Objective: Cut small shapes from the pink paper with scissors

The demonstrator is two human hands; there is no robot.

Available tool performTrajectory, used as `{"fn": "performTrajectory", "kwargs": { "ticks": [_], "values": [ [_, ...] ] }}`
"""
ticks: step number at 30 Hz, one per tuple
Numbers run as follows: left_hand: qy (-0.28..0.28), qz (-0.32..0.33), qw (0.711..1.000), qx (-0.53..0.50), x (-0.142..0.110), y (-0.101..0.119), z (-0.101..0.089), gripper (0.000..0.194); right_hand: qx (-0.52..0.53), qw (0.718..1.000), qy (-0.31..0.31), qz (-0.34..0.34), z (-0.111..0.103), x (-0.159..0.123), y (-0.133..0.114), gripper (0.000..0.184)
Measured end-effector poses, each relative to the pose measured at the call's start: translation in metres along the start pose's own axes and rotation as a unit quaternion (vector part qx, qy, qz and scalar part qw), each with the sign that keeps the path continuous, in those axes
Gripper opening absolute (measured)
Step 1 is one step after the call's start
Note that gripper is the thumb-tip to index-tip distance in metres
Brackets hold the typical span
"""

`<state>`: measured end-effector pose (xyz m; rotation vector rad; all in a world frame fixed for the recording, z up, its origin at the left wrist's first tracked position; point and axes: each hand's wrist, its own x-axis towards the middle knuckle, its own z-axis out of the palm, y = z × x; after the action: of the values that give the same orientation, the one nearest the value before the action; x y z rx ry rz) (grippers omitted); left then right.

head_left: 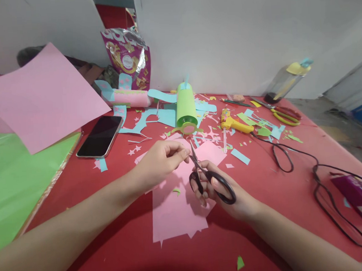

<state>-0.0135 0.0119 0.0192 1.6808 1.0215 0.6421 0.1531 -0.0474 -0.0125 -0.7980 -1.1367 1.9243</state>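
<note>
My right hand [224, 194] grips black-handled scissors [206, 177], blades pointing up and away toward my left fingertips. My left hand [160, 159] is closed in a pinch at the blade tips on a tiny piece I cannot make out. Under both hands lies a cut-up pink paper sheet [177, 209] with a jagged lower edge on the red table [120, 249]. Small pink stars [135, 149] and paper scraps lie just beyond my hands.
A black phone [99, 136] lies left of centre. Green and pink paper-roll crafts [185, 106] stand at the back, with a yellow glue gun [234, 123], its black cord [318, 180], green-handled scissors [285, 114], a bottle [285, 82]. Pink [40, 97] and green sheets [14, 178] are left.
</note>
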Motion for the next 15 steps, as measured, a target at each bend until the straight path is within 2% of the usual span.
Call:
{"fn": "performTrajectory", "kwargs": {
  "ticks": [6,15],
  "values": [
    [-0.003,0.014,0.999,-0.037,0.0005,0.0002,0.0012,0.025,0.006,1.0,-0.008,-0.008,0.0004,-0.0005,-0.0009,0.034],
    [0.003,0.012,1.0,0.017,0.0003,0.0016,0.0012,0.024,-0.004,1.0,-0.008,-0.007,0.0011,0.0003,-0.0022,0.036]
  ]
}}
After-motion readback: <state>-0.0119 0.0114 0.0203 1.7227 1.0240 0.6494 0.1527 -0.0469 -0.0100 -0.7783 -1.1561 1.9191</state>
